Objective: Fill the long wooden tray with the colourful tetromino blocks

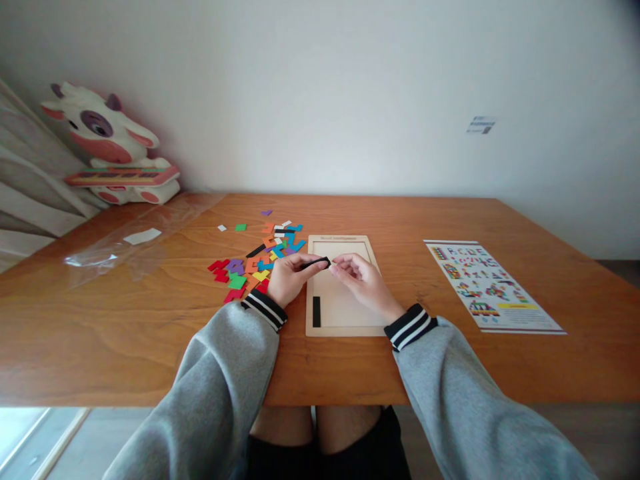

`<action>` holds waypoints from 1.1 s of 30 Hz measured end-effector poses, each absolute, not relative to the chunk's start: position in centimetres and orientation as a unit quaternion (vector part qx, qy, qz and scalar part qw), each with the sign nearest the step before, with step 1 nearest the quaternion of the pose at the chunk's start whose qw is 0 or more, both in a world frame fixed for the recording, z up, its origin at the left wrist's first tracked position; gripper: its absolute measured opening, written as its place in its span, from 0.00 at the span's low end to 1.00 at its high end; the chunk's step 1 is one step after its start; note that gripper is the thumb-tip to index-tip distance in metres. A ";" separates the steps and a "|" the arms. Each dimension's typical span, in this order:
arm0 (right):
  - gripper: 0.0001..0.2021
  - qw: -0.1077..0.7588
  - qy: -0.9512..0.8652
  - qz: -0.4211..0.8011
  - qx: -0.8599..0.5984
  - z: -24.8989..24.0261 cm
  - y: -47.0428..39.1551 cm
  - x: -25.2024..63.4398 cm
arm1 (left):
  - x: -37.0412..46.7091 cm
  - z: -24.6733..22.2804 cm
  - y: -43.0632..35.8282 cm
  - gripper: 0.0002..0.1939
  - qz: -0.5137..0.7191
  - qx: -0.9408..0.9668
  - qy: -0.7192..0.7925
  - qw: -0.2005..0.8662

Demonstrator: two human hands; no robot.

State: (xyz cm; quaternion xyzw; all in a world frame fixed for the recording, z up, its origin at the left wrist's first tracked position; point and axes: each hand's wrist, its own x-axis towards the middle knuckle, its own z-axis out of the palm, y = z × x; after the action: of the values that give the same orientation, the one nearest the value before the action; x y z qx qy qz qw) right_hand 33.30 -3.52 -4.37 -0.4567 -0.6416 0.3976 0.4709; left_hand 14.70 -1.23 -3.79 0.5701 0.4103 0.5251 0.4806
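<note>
Above the upper part of a pale wooden tray (311,293), my left hand (290,277) pinches a black strip (316,263) between thumb and fingers. My right hand (361,281) is just right of the strip's end, its fingertips drawn together; whether they touch the strip or hold something small is too fine to tell. Another black piece (317,312) lies upright in the tray's lower left corner. Left of the tray is a loose pile of colored pieces, among them a green piece (237,281) and a purple piece (235,267).
A printed pattern sheet (493,287) lies on the wooden table (150,360) at the right. Crumpled clear plastic (110,250) is at the left, holding a white slip. Behind it sits a cow-shaped toy keyboard (123,177) by the wall and curtain.
</note>
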 end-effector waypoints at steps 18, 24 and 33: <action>0.12 0.283 -0.751 0.436 -0.407 -3.0 -3.4 36.6 | 14.7 -3.7 -1.2 0.22 0.508 0.583 0.433 0.462; 0.10 0.205 -0.819 0.396 -0.360 -2.4 -3.9 36.6 | 15.0 -3.6 -1.8 0.21 0.463 0.645 0.436 0.425; 0.08 0.182 -0.853 0.356 -0.335 -1.8 -4.5 36.1 | 14.8 -4.6 -1.5 0.17 0.443 0.691 0.426 0.380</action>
State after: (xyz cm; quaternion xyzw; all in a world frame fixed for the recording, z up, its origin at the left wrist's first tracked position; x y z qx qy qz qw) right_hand 36.11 -4.45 -1.76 -0.3348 -0.8531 0.3562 0.1824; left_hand 14.84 -1.49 -4.64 0.6908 0.4265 0.4430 0.3803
